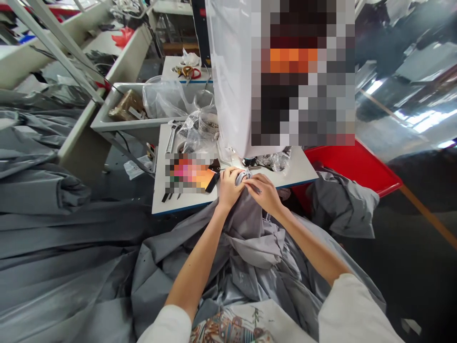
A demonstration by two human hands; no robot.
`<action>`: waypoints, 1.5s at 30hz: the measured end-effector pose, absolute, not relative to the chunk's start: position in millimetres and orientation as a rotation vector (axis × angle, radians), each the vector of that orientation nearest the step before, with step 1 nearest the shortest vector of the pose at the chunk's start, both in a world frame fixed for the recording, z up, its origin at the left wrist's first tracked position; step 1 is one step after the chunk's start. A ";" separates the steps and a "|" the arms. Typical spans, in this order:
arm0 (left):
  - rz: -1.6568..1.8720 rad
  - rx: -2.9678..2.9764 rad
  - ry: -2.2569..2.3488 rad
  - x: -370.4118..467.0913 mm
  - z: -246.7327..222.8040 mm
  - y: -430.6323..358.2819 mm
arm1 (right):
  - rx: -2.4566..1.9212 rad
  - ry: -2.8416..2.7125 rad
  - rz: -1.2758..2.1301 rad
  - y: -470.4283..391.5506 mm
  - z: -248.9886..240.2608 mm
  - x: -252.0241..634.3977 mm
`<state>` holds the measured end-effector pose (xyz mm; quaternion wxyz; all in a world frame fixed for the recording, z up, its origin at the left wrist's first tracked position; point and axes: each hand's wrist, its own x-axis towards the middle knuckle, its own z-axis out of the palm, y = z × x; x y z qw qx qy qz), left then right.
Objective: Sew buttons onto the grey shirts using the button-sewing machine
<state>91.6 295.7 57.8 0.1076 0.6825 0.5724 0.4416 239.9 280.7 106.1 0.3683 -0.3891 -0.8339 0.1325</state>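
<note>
Both hands are close together at the front edge of a white table, below a tall white machine. My left hand (230, 187) is closed on the gathered top of the grey fabric (250, 214). Right beside it, my right hand (262, 191) pinches the same bunched fabric with thumb and fingers. The cloth hangs from the hands and spreads in folds over my lap. Left of my left hand lies a phone (210, 181), its screen lit and partly pixelated. Exactly how the fingertips meet the fabric is too small to tell.
The white table (160, 195) bears wrenches (173, 137) and clear plastic bags (200, 126). The white machine (232, 81) rises beyond the hands. A red bin (378, 176) with grey cloth stands right. Behind left is a grey trough (117, 125); scissors (189, 72) lie further back.
</note>
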 end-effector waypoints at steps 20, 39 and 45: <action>1.271 1.765 1.627 92.6 63.7 301.8 | -1.429 -1.587 0.242 237.8 39.9 187.8; 1.298 1.781 1.560 87.4 57.6 309.7 | -1.719 -1.439 0.406 237.7 31.7 159.7; 1.279 1.814 1.533 85.8 58.7 309.8 | -1.657 -1.492 0.321 242.7 33.9 159.1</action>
